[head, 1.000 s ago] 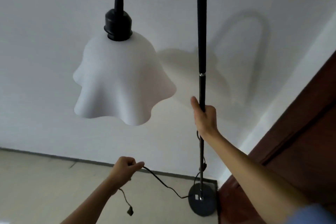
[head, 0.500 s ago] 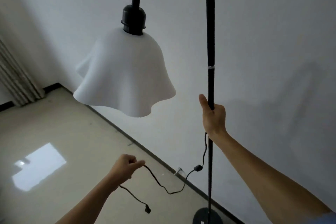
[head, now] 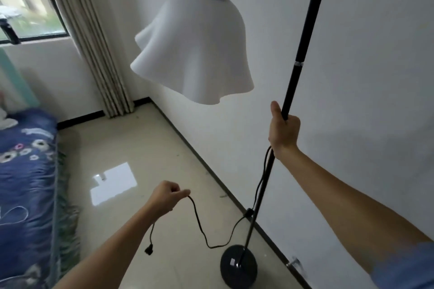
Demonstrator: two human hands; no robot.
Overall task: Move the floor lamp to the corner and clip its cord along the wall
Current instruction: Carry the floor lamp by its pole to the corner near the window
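A black floor lamp stands tilted beside the white wall, with a thin pole (head: pixel 303 42), a round black base (head: pixel 238 267) on the floor and a wavy white shade (head: pixel 197 54) hanging at the upper middle. My right hand (head: pixel 283 130) is closed around the pole at mid height. My left hand (head: pixel 168 197) pinches the black cord (head: pixel 199 225), which sags to the base and runs up the pole. The plug (head: pixel 149 250) dangles below my left wrist.
A room corner with a beige curtain (head: pixel 94 42) and window (head: pixel 25 0) lies ahead on the left. A bed with a blue floral cover (head: pixel 25 183) fills the left side. A small clear clip (head: pixel 294 263) sits on the black baseboard near the lamp base.
The view has swung left from the dark wooden door to the curtain corner and bed. The lamp travels with both hands, which keep their holds on pole and cord.
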